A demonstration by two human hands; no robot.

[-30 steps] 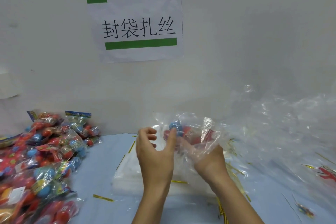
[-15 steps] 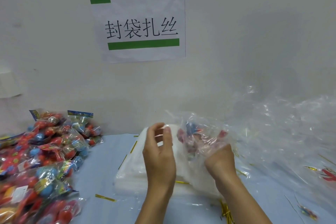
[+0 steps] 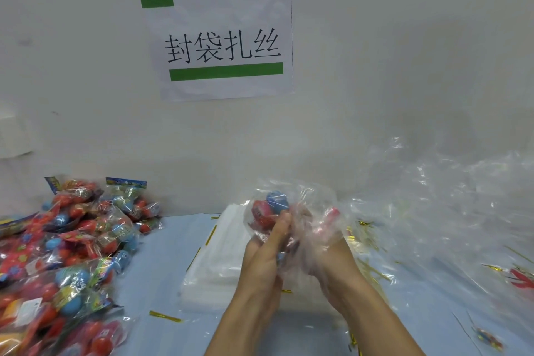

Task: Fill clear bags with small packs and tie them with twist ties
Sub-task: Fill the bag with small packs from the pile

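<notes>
A clear bag [image 3: 306, 202] with a small red and blue pack [image 3: 270, 210] inside it is held up between both hands over the table's middle. My left hand [image 3: 264, 257] grips the bag from the left, its fingers closed against the plastic under the pack. Wrapped in the crumpled plastic, my right hand [image 3: 326, 251] grips the bag from the right. Gold twist ties [image 3: 165, 317] lie scattered on the blue table [image 3: 161, 269].
A heap of filled packs [image 3: 66, 254] covers the table's left side. A flat stack of clear bags [image 3: 219, 263] lies under my hands. Loose crumpled plastic [image 3: 450, 211] is piled on the right. A paper sign [image 3: 222, 41] hangs on the wall behind.
My left hand has moved right and closed onto the bag beside my right hand. The bag has bunched up, and the pack now sits at its top left.
</notes>
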